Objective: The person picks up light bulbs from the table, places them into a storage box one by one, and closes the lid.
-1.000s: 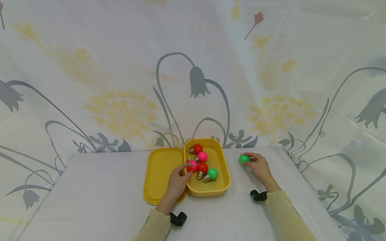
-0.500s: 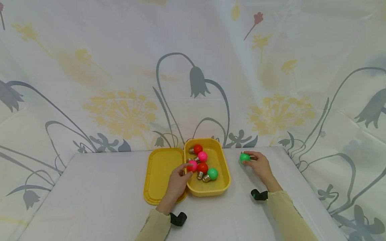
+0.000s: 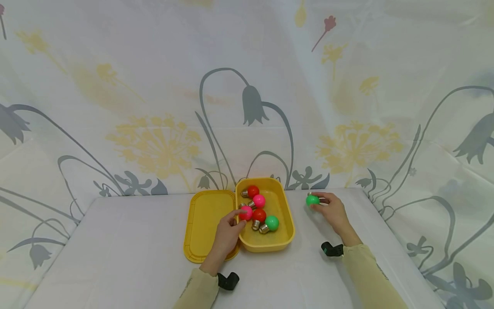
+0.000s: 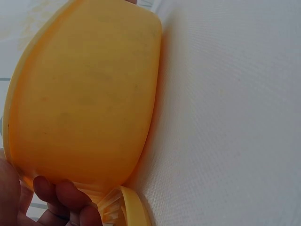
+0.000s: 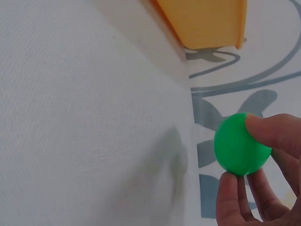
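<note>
My right hand (image 3: 335, 213) holds a green light bulb (image 3: 312, 200) up to the right of the yellow box, pinched between thumb and fingers. The bulb's round globe (image 5: 240, 143) faces the right wrist camera, and only a bit of its metal base shows in the head view. With my left hand (image 3: 227, 234) I grip the left rim of the yellow box (image 3: 288, 219). In the left wrist view several fingers (image 4: 70, 195) curl against the box's outer wall. Inside the box lie a green bulb (image 3: 272, 222), red bulbs (image 3: 253, 191) and pink bulbs (image 3: 259, 201); one pink bulb is beside my left fingertips.
A yellow lid (image 3: 204, 223) lies flat left of the box, partly under my left forearm. The white-covered table (image 3: 127, 244) meets a flower-printed cloth (image 3: 247, 128) at its back edge. Black wrist mounts (image 3: 228, 281) stick out beside both sleeves.
My right hand has risen slightly away from me with the green bulb. The left hand, the box and the bulbs in it stay as they were.
</note>
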